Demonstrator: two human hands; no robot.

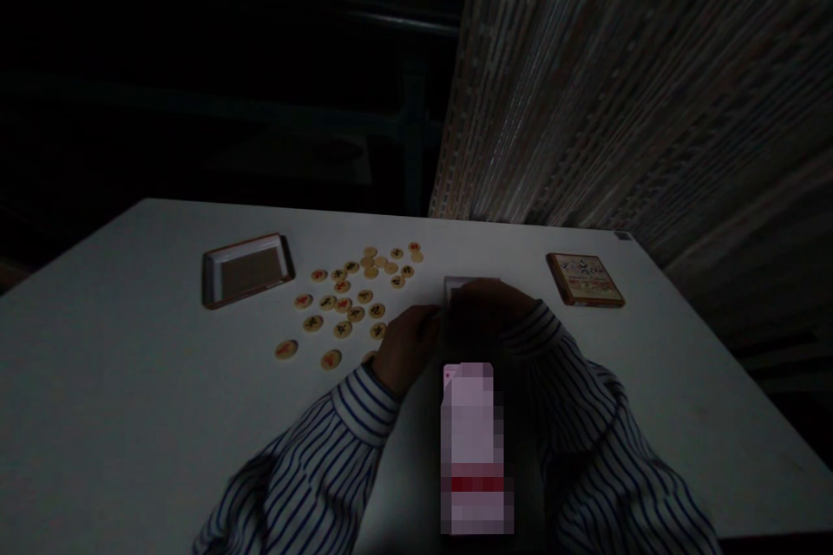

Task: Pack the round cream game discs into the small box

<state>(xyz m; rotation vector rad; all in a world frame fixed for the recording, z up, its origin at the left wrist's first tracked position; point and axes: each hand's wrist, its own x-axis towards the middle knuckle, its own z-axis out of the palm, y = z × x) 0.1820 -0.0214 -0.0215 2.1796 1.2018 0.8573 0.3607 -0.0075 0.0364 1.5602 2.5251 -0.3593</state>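
Both hands meet over the middle of the white table [162, 416], in deep shadow. My left hand [409, 347] is closed, with its fingertips at the left edge of a pale, flat, thin-edged thing [454, 283]. Curled over the same thing from the right is my right hand [498, 305], its fingers mostly lost in the dark. Only the top and left rim of that thing show, so its kind is unclear. Just left of my hands lie several round wooden Chinese chess pieces [343, 329], some with red and some with black characters, others without visible marks.
A lit phone [472, 434], its screen blurred out, lies between my forearms. An open shallow tin tray [247, 269] sits at the left. A flat box or lid [586, 280] with printed characters lies at the right. A string curtain [553, 104] hangs behind the table.
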